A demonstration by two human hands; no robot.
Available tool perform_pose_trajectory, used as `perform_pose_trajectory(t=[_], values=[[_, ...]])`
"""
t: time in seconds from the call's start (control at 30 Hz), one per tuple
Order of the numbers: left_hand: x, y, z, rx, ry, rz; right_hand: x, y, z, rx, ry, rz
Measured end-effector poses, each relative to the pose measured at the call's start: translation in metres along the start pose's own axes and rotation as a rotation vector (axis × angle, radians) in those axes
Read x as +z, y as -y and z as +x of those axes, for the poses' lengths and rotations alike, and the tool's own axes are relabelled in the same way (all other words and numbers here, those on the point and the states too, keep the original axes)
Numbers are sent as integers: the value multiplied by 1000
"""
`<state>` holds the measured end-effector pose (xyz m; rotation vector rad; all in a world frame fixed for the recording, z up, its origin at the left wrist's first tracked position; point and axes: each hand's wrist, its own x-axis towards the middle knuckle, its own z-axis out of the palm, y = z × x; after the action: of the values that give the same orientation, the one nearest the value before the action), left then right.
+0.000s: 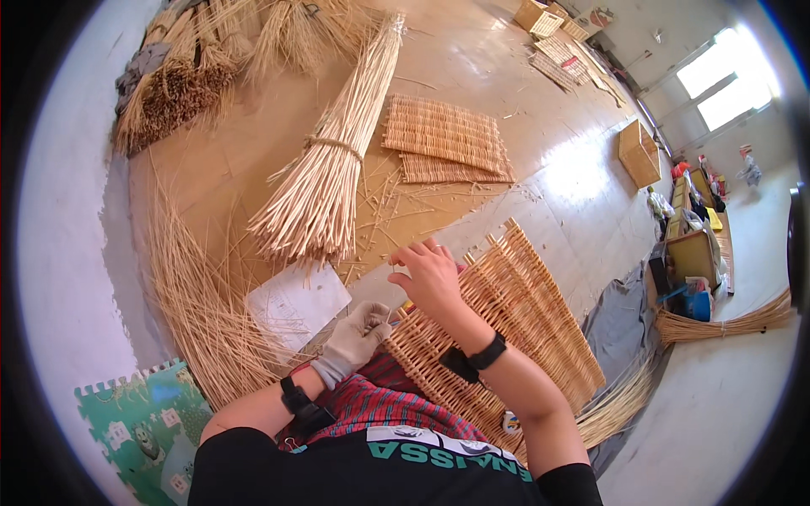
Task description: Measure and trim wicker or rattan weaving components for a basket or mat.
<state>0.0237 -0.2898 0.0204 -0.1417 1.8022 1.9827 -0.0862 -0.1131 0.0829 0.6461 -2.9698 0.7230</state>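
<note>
My left hand point(359, 337), in a pale glove, has its fingers closed at the left edge of a woven wicker panel point(515, 325) on my lap, apparently on a thin cane too small to make out clearly. My bare right hand point(426, 278) is above that edge, fingers curled around something thin that I cannot make out. Its forearm crosses the panel. A red plaid cloth point(422, 415) lies beneath the panel.
A tied cane bundle point(329, 177), stacked woven panels point(443, 135) and a paper sheet point(295, 295) lie ahead. Loose canes point(194, 304) and a green foam mat point(139, 430) are left. A wicker basket point(639, 154), grey sheeting point(616, 325) and clutter line the right.
</note>
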Motion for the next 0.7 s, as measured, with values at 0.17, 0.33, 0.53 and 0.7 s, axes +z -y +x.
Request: perform_pose_trajectory(t=[0.17,0.33,0.53,0.7], values=[[-2,-7,2,4,43,134,-14,-7,2,152,237,-168],[-7,-22,-10,265,12,379,-91,-16,-8,506,361,138],[5,-74,15,459,22,914,-94,-53,-3,591,163,142],[41,-63,29,339,184,949,-54,-68,15,78,-91,-15]])
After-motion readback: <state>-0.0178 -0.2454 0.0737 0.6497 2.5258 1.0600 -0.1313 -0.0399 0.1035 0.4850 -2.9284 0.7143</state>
